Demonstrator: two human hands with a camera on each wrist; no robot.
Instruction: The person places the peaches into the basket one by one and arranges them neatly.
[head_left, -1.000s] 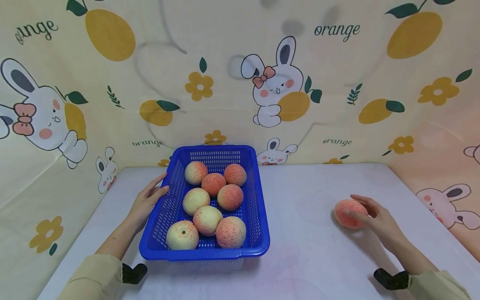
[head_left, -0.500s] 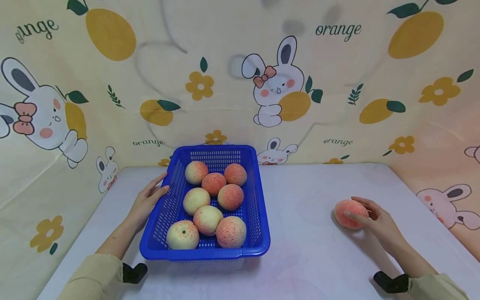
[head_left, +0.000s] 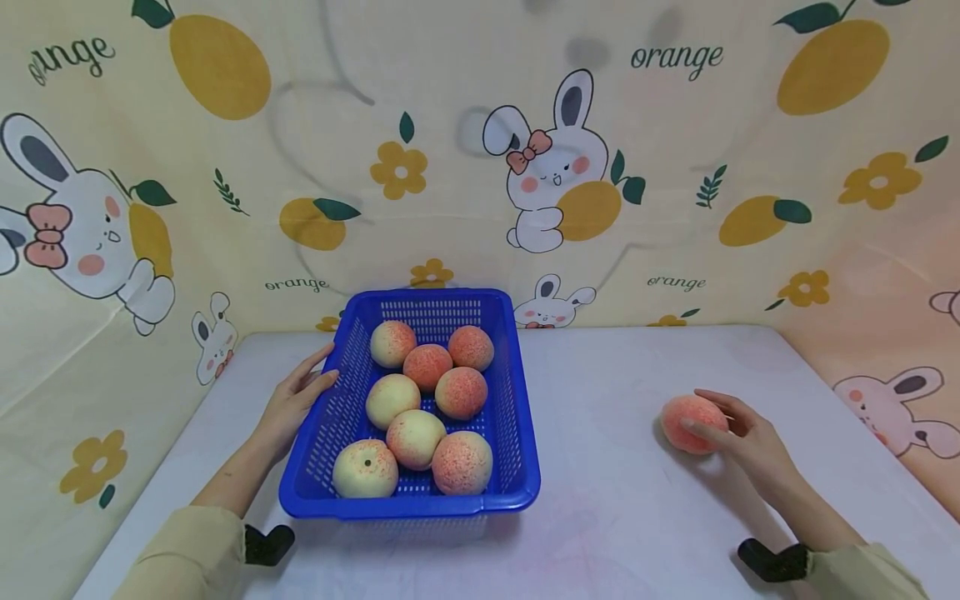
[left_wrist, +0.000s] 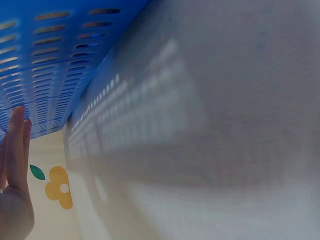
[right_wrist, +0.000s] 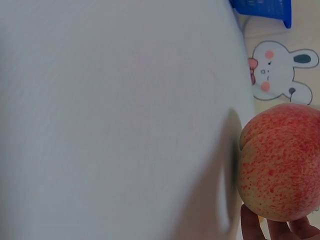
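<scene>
A blue plastic basket stands on the table left of centre, holding several red-and-cream peaches. My left hand rests against the basket's left side, near its rim. In the left wrist view, its fairly straight fingers touch the slotted wall. To the right, my right hand grips a single pinkish-red peach between thumb and fingers. The right wrist view shows this peach close up, with fingertips beneath it in that view. Whether it touches the table or hangs slightly above is unclear.
A white-covered table stretches between the basket and the right hand. Behind it hangs a cream cloth backdrop with printed rabbits, flowers and oranges. Both wrists carry a black mount at the cuff.
The right hand has shifted slightly left with the peach, its thumb and fingers around it. The left hand and basket stay in place.
</scene>
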